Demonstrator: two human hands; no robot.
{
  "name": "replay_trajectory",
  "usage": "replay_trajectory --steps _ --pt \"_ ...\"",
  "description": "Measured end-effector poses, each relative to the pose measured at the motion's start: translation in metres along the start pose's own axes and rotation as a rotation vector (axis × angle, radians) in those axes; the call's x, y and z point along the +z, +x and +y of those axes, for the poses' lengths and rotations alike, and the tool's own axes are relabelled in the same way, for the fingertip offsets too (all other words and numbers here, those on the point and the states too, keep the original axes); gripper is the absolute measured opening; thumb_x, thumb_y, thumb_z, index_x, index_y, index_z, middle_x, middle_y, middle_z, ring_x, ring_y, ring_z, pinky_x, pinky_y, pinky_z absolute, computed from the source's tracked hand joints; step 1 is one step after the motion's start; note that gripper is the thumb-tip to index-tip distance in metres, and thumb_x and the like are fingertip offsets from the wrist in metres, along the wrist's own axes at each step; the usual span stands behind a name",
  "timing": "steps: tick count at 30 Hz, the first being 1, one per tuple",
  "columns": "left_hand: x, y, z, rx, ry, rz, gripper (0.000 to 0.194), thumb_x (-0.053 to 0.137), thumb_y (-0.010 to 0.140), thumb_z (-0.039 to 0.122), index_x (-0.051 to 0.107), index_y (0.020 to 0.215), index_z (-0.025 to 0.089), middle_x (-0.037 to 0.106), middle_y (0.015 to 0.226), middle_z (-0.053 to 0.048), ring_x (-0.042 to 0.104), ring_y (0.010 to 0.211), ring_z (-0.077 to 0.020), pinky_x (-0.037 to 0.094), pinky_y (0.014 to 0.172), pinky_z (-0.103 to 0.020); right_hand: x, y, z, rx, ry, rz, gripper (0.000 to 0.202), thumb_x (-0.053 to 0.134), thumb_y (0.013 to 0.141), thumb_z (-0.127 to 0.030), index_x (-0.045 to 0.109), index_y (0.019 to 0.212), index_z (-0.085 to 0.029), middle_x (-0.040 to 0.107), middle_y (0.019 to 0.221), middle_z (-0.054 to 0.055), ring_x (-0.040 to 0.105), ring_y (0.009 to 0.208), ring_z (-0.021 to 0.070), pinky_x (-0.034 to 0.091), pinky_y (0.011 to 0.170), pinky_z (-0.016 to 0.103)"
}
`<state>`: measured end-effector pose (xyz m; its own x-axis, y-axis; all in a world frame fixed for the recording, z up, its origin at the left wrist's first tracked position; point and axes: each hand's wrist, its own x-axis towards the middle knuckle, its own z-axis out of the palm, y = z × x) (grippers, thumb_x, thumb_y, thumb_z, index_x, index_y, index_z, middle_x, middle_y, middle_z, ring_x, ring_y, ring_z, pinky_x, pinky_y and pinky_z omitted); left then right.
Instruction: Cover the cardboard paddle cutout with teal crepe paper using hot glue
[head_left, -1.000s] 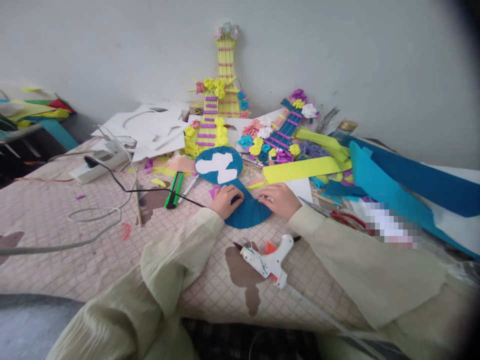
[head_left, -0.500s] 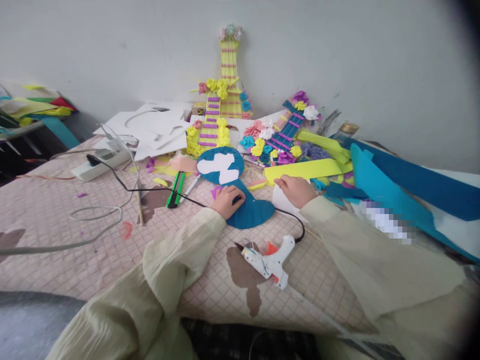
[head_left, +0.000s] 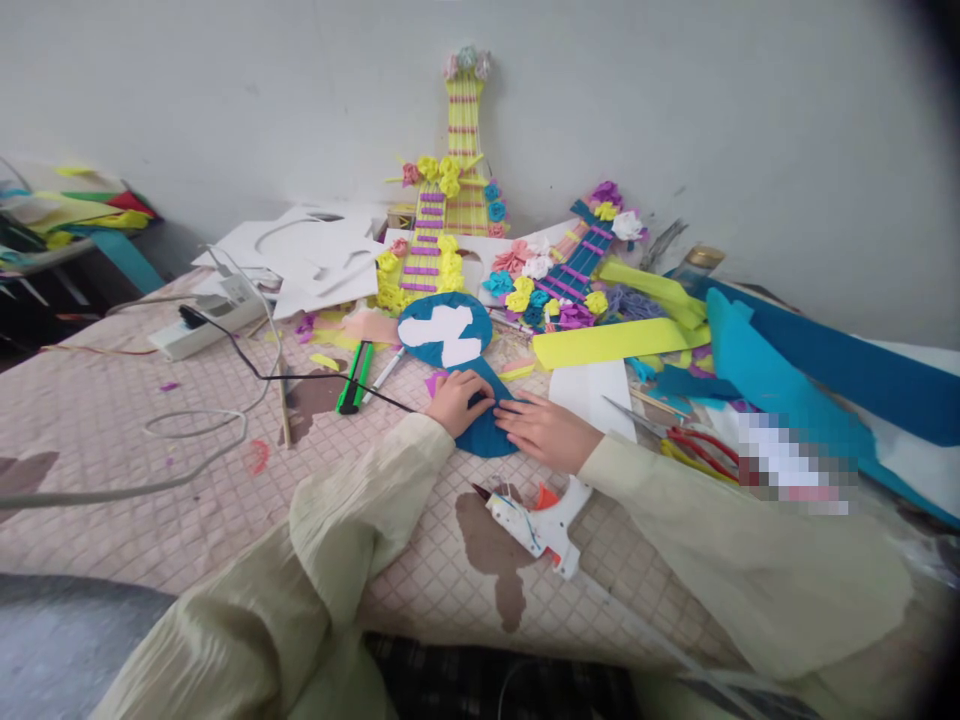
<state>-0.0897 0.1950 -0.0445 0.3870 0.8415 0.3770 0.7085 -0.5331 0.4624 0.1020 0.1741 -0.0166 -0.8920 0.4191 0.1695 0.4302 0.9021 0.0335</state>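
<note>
In the head view, both hands press flat on a teal felt piece (head_left: 487, 425) lying near the middle of the worktop (head_left: 187, 500). The left hand (head_left: 459, 398) rests on the piece's left part, fingers (head_left: 480, 392) bent loosely and closed on nothing. The right hand (head_left: 541, 428) lies beside it, fingers (head_left: 514, 412) stretched out open across the felt, gripping nothing. Just behind the piece sits a teal disc with a white patch (head_left: 444, 330). A white glue gun (head_left: 541, 522) lies toward the near edge, just in front of the right hand, its black cord running left toward a power strip (head_left: 199, 330). A green cutter (head_left: 354, 378) lies left of the hands. Scissors with red handles (head_left: 686, 440) lie to the right. Flower-decked guitar models (head_left: 454, 200) lean at the far edge against the wall.
</note>
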Motion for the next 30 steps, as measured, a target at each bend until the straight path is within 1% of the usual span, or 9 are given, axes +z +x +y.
replay_trajectory --steps 4,9,12,14,16,18,20,22,30 --pt "-0.012 -0.006 0.003 0.053 0.025 0.012 0.022 0.042 0.084 0.031 0.061 0.084 0.020 0.060 0.092 -0.004 0.051 0.088 -0.0183 0.032 0.083 -0.036 -0.003 0.003 0.000 0.045 0.011 0.028 0.027 0.043 0.084 -0.017 0.063 0.101 -0.017 0.064 0.110 0.007 0.053 0.107 0.0226 0.033 0.099 0.048" --pt "-0.022 -0.015 0.003 0.262 0.138 -0.102 0.021 0.048 0.080 0.033 0.064 0.090 0.024 0.063 0.096 -0.003 0.051 0.091 -0.0209 0.028 0.082 -0.039 -0.004 0.010 0.003 0.172 0.192 0.152 0.022 0.048 0.081 -0.017 0.065 0.095 -0.020 0.066 0.103 0.006 0.055 0.103 0.0206 0.036 0.096 0.045" --pt "-0.018 -0.015 0.002 0.221 0.184 -0.148 0.023 0.050 0.078 0.034 0.064 0.091 0.023 0.062 0.098 -0.005 0.052 0.090 -0.0218 0.028 0.080 -0.039 -0.021 0.007 0.004 0.315 0.312 0.343 0.015 0.052 0.080 -0.021 0.066 0.086 -0.021 0.068 0.093 0.005 0.059 0.093 0.0188 0.044 0.085 0.037" --pt "-0.014 -0.014 0.001 0.196 0.178 -0.155 0.023 0.050 0.077 0.034 0.064 0.091 0.023 0.062 0.098 -0.005 0.052 0.090 -0.0211 0.029 0.080 -0.039 -0.038 -0.004 0.002 0.433 0.346 0.379 0.012 0.055 0.079 -0.026 0.064 0.075 -0.020 0.068 0.077 0.003 0.061 0.075 0.0169 0.048 0.072 0.031" --pt "-0.012 -0.013 0.000 0.185 0.153 -0.139 0.023 0.050 0.077 0.034 0.064 0.091 0.022 0.062 0.098 -0.005 0.052 0.089 -0.0205 0.031 0.080 -0.038 -0.052 -0.022 -0.003 0.443 0.348 0.263 0.014 0.056 0.077 -0.030 0.062 0.070 -0.019 0.066 0.068 0.002 0.059 0.065 0.0157 0.047 0.064 0.029" --pt "-0.012 -0.013 -0.001 0.187 0.119 -0.117 0.022 0.049 0.078 0.033 0.064 0.089 0.021 0.062 0.097 -0.005 0.052 0.089 -0.0201 0.032 0.081 -0.037 -0.059 -0.045 -0.009 0.274 0.329 0.058 0.011 0.053 0.079 -0.024 0.063 0.079 -0.020 0.067 0.080 0.004 0.060 0.078 0.0173 0.046 0.073 0.032" --pt "-0.015 -0.012 -0.001 0.181 0.081 -0.093 0.021 0.047 0.079 0.031 0.064 0.088 0.022 0.063 0.096 -0.004 0.052 0.091 -0.0199 0.033 0.083 -0.036 -0.056 -0.067 -0.017 0.100 0.269 -0.108 0.029 0.047 0.078 -0.011 0.061 0.101 -0.021 0.063 0.102 0.007 0.054 0.099 0.0195 0.040 0.087 0.037" --pt "-0.019 -0.012 -0.001 0.127 0.046 -0.062 0.022 0.046 0.080 0.029 0.063 0.091 0.022 0.062 0.098 -0.004 0.052 0.094 -0.0200 0.032 0.085 -0.037 -0.048 -0.084 -0.025 0.047 0.185 -0.199 0.049 0.044 0.073 -0.003 0.051 0.118 -0.022 0.058 0.112 0.009 0.048 0.107 0.0211 0.036 0.091 0.040" --pt "-0.024 -0.009 0.000 -0.001 -0.007 -0.076 0.030 0.050 0.078 0.032 0.057 0.105 0.021 0.063 0.099 -0.005 0.054 0.097 -0.0206 0.036 0.088 -0.038 -0.031 -0.093 -0.042 0.110 0.015 -0.198 0.057 0.050 0.072 -0.010 0.042 0.127 -0.020 0.056 0.094 0.011 0.047 0.089 0.0247 0.036 0.080 0.044"
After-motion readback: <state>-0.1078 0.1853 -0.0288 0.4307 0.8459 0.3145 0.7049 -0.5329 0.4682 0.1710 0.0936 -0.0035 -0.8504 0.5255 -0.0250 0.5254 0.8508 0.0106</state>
